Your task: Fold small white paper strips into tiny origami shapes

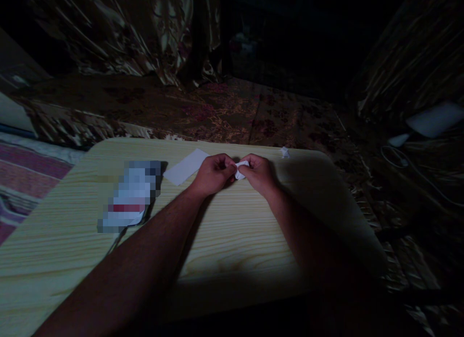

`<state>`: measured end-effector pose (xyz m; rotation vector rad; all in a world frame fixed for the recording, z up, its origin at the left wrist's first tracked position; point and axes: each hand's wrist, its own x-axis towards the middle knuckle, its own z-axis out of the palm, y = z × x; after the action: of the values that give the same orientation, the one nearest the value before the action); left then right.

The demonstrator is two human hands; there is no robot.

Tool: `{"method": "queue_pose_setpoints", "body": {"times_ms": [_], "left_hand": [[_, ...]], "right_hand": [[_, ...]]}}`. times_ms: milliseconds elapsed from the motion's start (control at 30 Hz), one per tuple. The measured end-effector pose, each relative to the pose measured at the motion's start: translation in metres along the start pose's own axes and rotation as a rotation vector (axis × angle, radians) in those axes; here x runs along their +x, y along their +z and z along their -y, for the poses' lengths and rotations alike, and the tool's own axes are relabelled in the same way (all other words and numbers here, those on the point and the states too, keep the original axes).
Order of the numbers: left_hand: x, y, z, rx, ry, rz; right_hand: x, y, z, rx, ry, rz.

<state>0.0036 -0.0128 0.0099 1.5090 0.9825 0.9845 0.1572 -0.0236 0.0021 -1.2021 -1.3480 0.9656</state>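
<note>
Between my hands is a small folded piece of white paper (241, 170), pinched from both sides just above the wooden table (232, 240). My left hand (216, 173) grips its left edge with thumb and fingers. My right hand (259, 171) holds the right side, the thumb pressed on top. A flat white sheet of paper (185, 168) lies beside my left hand, its right end partly behind the fingers. Near the far edge, beyond my right hand, sits a small star-shaped folded paper (284, 152).
On the table's left lies a phone-like device (132, 194) with a blurred-out screen and a cable (115, 242) at its near end. Patterned cloth (203, 109) covers the surface behind. At right, a pale object (435, 119) and a white cable (427, 182) show dimly.
</note>
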Motion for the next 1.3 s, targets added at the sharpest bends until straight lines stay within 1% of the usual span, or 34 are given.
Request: {"method": "queue_pose_setpoints", "body": {"times_ms": [233,433,500,600,667,733,933,1067,1133,1300], "left_hand": [[0.0,0.0,-0.001,-0.005,0.004,0.006],[0.0,0.001,-0.001,-0.015,-0.009,-0.001],[0.001,0.0,0.0,-0.034,-0.001,-0.032],[0.003,-0.001,0.0,-0.077,0.017,-0.111],[0.003,-0.002,-0.001,-0.11,0.011,-0.161],[0.003,-0.002,-0.003,-0.136,-0.003,-0.18],[0.002,-0.001,-0.006,-0.11,-0.004,-0.106],[0.004,-0.003,-0.004,-0.036,0.048,-0.134],[0.005,-0.004,-0.002,-0.028,0.059,-0.135],[0.005,-0.005,0.0,0.017,0.056,-0.092]], "right_hand": [[-0.001,0.0,0.002,-0.014,0.0,-0.004],[0.0,0.0,0.002,-0.066,-0.06,-0.032],[0.0,0.0,0.004,-0.009,-0.035,-0.002],[-0.001,-0.001,0.009,0.084,0.027,0.074],[-0.002,-0.002,0.011,0.099,0.045,0.095],[-0.001,-0.003,0.01,0.084,0.046,0.092],[0.001,-0.002,0.002,0.035,0.048,0.022],[0.0,-0.002,0.003,-0.02,0.047,0.025],[0.0,-0.002,0.003,0.002,0.063,0.022],[0.002,-0.003,0.002,0.106,0.077,-0.023]]}}
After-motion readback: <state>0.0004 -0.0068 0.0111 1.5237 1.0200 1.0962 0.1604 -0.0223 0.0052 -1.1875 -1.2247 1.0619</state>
